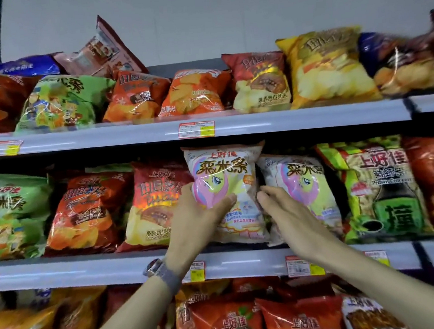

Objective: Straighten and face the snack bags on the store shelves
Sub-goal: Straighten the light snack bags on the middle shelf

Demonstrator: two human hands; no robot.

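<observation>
Pony bag [224, 174] gripped, twin bag [300, 180] crowding beside (touching)

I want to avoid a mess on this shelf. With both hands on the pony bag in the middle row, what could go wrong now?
1. The pony bag, held by the left hand and right hand, sits forward of its row; released so, it may tip over the shelf edge.
2. The right hand lies against the second pony bag; pushing in may skew it.
3. The pony bag overlaps the red bag and may hide its face.
</observation>
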